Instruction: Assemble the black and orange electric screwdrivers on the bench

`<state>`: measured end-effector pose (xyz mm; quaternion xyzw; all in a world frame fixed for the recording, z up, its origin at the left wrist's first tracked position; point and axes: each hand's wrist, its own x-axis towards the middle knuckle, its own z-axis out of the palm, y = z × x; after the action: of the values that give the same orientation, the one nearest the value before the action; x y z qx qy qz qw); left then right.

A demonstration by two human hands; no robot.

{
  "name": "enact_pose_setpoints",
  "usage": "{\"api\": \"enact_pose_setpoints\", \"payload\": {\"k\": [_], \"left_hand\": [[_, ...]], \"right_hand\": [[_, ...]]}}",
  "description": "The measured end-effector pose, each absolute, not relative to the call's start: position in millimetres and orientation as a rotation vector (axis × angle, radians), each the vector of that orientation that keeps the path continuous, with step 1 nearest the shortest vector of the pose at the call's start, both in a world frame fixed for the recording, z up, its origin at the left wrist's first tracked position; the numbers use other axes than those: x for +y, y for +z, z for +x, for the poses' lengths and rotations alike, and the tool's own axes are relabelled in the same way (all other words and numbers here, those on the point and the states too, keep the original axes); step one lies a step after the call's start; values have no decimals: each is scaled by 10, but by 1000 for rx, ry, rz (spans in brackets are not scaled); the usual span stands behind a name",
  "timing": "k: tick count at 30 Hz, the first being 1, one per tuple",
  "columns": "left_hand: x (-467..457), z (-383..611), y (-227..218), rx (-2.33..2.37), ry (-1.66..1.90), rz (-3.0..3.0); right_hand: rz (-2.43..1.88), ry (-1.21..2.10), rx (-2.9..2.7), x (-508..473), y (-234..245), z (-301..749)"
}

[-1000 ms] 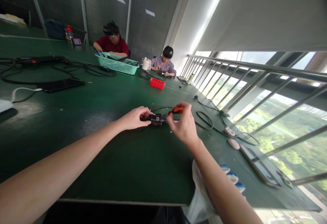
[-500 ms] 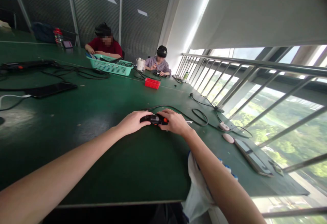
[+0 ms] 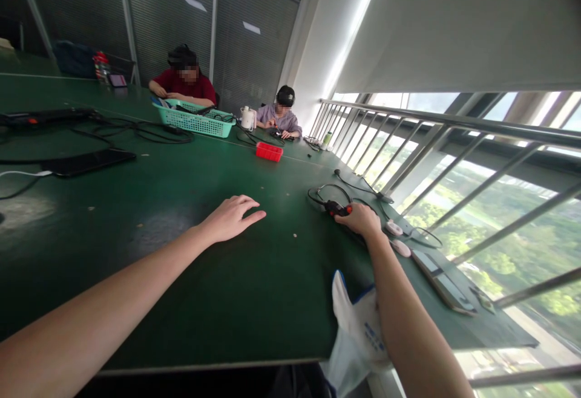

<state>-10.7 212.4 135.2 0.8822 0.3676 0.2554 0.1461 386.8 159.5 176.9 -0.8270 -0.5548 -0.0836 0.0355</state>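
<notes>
My right hand (image 3: 361, 219) is wrapped round a black-and-orange corded electric screwdriver (image 3: 336, 208) on the right side of the green table (image 3: 254, 301). The fingers cover much of its body, and its bit is hidden. From its far end a black cord (image 3: 333, 186) loops over the tabletop. My left hand (image 3: 231, 219) rests over the middle of the table, fingers stretched and thumb apart, holding nothing. Below my right forearm a white plastic bag (image 3: 358, 331) with blue print hangs at the table's edge.
Along the right edge lie a pale mouse-shaped object (image 3: 401, 248), a tablet-like device (image 3: 442, 280) and cables, beside a metal railing (image 3: 454, 121). Farther off are a red bin (image 3: 269, 152), a turquoise basket (image 3: 197, 121) and two seated people. A dark flat device (image 3: 91, 161) lies at left.
The electric screwdriver has moved right in my right hand, its cord gathering into loops there. My left hand has let go of it and stayed near the middle.
</notes>
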Motion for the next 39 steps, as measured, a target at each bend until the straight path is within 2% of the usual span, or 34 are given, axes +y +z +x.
{"api": "enact_pose_setpoints", "payload": {"k": [9,15,18,21,27,31,36,39], "left_hand": [[2128,-102,1342,1069,725,2518],[2168,-101,1307,940,826,2432],[2189,-112,1304,853,845,2378],[2208,-134,1311,905,819,2335],[2232,-172,1329,923,700,2348],[2154,-120,1358,1007,653,2433],[2017,108,1333,766,595,2588],[2044,172,1275,658,592,2612]], "right_hand": [[-2411,-299,-1669,1535,1956,3737],[-1793,-187,-2378,1445,1915,2668],[-1600,-329,-2459,1427,1853,2223],[-1620,-342,-2420,1433,1817,2096],[-1541,115,-2492,1399,1839,2304],[-1536,292,-2379,1428,1908,2557],[-1973,100,-2167,1578,1882,3062],[-2069,63,-2058,1632,1844,3390]]}}
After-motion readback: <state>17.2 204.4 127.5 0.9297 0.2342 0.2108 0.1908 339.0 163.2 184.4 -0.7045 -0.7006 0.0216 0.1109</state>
